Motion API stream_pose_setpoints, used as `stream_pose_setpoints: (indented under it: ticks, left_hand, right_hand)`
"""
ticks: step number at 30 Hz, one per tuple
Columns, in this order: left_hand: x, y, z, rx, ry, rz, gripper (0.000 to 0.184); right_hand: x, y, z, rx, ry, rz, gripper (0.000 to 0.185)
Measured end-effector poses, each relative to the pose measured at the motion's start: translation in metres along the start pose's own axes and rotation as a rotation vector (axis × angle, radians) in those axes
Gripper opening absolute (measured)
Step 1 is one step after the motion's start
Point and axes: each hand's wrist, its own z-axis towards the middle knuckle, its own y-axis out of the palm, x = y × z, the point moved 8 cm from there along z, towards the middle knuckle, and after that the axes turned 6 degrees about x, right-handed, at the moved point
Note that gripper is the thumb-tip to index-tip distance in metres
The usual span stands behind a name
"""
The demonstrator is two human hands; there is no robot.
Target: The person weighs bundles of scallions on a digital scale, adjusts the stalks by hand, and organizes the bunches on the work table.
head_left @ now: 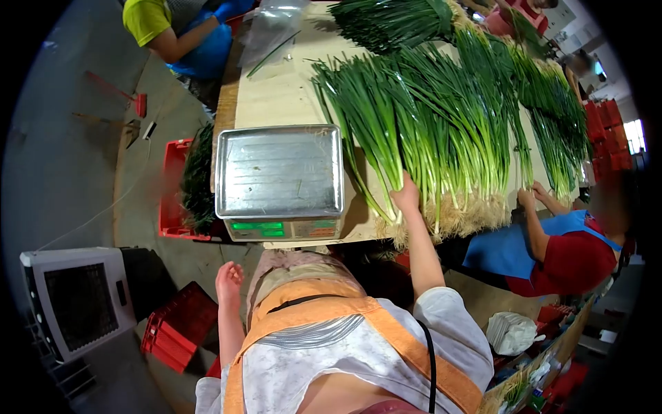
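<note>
My right hand (406, 193) is wrapped round the lower white stalks of some green onions (369, 103) at the near edge of the table. More green onions lie side by side to its right, with their pale roots (462, 212) toward me. My left hand (229, 279) hangs beside my body, below the table edge, with its fingers curled and nothing visible in them. Between the two hands and farther forward, a scale with a bare metal tray (279, 172) stands on the table, its green display lit.
A co-worker in a blue apron (562, 228) handles stalks at the right; another in yellow (148, 22) stands at the upper left. Red crates (181, 328) and a white-framed machine (81, 303) are on the floor at the left. A clear plastic bag (272, 31) lies on the table (276, 93).
</note>
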Motion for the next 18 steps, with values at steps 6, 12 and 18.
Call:
stream_pose_setpoints:
  ticks: [6,12,18]
  left_hand:
    - [-0.01,-0.003,0.001,-0.004,-0.045,0.012,0.016]
    - [-0.004,0.01,-0.002,-0.05,-0.009,-0.007,0.016]
    - [-0.006,-0.001,-0.007,0.01,-0.01,-0.033,0.016]
  right_hand:
    - [0.035,0.037,0.014,-0.025,-0.047,-0.2,0.1]
    - [0.042,0.056,0.016,-0.07,0.021,-0.238,0.104]
    - [0.024,0.039,0.012,-0.122,0.047,-0.019,0.07]
